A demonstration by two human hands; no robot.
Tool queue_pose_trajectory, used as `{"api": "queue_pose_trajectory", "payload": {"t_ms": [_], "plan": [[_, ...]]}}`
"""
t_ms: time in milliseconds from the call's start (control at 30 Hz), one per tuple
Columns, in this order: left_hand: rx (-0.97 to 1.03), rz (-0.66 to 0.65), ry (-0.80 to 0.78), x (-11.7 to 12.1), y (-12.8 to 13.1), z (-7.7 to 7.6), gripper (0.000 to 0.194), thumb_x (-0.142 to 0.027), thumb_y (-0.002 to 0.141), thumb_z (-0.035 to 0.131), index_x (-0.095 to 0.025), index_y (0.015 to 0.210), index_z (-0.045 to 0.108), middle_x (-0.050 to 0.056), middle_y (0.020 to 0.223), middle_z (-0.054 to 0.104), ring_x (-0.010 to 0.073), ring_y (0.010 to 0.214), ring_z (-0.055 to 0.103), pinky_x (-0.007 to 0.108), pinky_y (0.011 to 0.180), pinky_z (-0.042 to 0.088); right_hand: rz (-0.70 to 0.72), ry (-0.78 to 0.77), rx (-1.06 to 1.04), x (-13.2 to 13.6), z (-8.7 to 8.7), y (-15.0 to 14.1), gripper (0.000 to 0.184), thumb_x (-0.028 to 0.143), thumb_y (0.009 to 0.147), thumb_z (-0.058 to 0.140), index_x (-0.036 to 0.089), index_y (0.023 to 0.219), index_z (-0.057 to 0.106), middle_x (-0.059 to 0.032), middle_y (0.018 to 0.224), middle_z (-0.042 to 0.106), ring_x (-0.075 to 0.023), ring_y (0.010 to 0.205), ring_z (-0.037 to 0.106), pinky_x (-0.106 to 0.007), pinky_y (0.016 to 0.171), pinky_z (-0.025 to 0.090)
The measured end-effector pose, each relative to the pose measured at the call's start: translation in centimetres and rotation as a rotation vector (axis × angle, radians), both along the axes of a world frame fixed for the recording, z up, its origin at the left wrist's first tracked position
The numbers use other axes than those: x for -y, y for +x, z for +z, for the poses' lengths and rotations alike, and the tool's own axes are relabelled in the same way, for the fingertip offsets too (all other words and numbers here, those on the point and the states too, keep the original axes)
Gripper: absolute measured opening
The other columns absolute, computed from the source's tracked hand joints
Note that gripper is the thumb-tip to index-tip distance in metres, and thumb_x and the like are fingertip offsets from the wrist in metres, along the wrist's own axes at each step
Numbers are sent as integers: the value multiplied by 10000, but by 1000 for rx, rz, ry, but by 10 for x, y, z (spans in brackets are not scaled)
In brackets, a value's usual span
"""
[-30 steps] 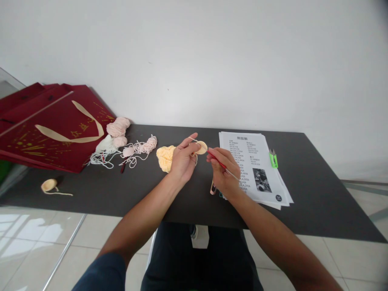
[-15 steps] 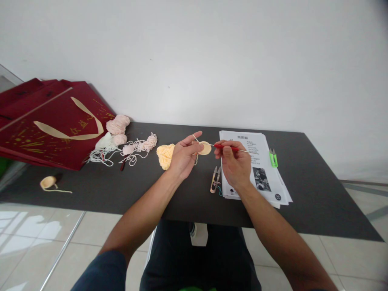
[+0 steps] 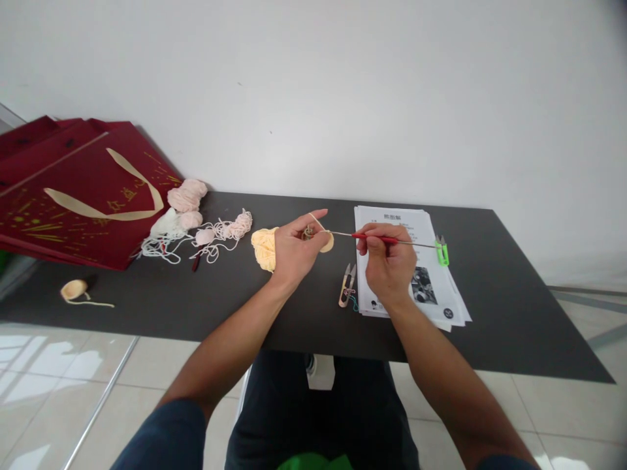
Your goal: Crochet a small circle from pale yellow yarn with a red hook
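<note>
On the counter point(image 3: 490, 313), sheets point(image 3: 441, 292) are partly hidden by the right grip point(image 3: 389, 264), clamped on a hook point(image 3: 389, 240); yellow yarn point(image 3: 264, 249) by the left grip point(image 3: 298, 251), pinched on a cream piece point(image 3: 327, 245).

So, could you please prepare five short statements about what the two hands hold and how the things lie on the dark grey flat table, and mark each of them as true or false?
1. The left hand grips a small, flat, round piece of pale yellow crochet. True.
2. The right hand holds a slim crochet hook with a red handle. True.
3. The pale-handled metal thread snips are clasped in the left hand. False: the pale-handled metal thread snips lie on the dark grey table.
4. These snips are to the left of the white printed paper sheets. True.
5. The sheets lie at the left end of the table. False: they lie to the right of the left hand.
</note>
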State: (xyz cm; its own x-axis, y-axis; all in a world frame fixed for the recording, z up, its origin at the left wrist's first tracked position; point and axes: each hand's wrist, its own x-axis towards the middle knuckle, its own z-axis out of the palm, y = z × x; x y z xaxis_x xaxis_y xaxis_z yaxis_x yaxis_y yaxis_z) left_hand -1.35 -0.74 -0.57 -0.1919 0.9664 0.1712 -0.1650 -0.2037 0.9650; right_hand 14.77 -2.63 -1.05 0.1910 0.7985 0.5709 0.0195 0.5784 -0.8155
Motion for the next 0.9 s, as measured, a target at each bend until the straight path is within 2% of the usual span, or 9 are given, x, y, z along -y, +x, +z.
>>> {"api": "queue_pose_trajectory", "payload": {"t_ms": [100,233,567,733,900], "plan": [[-98,-2,44,3,-1,3,349,-155,715,749,-230,1044,837,-28,702,636,92,598,492,241,562,408,-18,-38,-33,2,4,0,136,370,981,679,249,942,629,-9,907,724,-96,602,600,-272,545,479],[-95,-102,29,2,-5,5,373,-154,695,760,-229,1052,840,-30,691,623,94,583,485,247,554,384,18,-105,-115,-2,5,4,193,415,968,694,246,926,610,5,872,711,-86,573,575,-257,515,458],[151,-333,-50,-6,-9,3,353,-92,605,740,-226,911,853,-10,688,642,79,544,464,239,513,313,156,-178,-238,-8,3,10,253,447,931,740,246,891,591,25,819,702,-78,553,558,-238,496,457],[174,-295,-49,-6,-8,2,261,-131,621,802,-223,864,833,-4,716,665,91,579,516,244,553,379,283,-338,-369,-12,1,11,279,453,891,786,241,872,606,26,840,730,-88,620,631,-226,543,561],[187,-213,-25,-6,-5,-3,194,-175,667,842,-228,852,817,0,702,678,112,607,558,260,599,431,305,-483,-489,-12,-2,0,247,447,885,795,218,881,702,1,904,795,-92,710,718,-221,684,671]]}}
